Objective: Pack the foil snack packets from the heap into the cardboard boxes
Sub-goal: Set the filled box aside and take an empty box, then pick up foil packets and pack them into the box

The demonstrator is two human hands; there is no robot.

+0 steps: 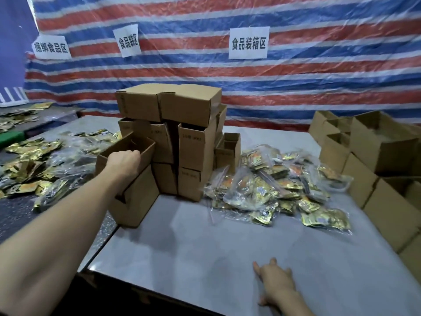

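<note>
My left hand (124,160) reaches forward and grips the near rim of an open cardboard box (134,197) standing at the left front of a stack of boxes (182,124); its fingers curl over the edge into the box. My right hand (276,285) lies flat on the grey table (193,247) near the front edge, fingers spread, holding nothing. A heap of gold foil snack packets (273,190), some in clear plastic bags, lies to the right of the stack.
More open cardboard boxes (373,151) stand along the table's right side. A second spread of foil packets (41,165) covers the darker table on the left. A striped tarp with paper signs (248,43) hangs behind.
</note>
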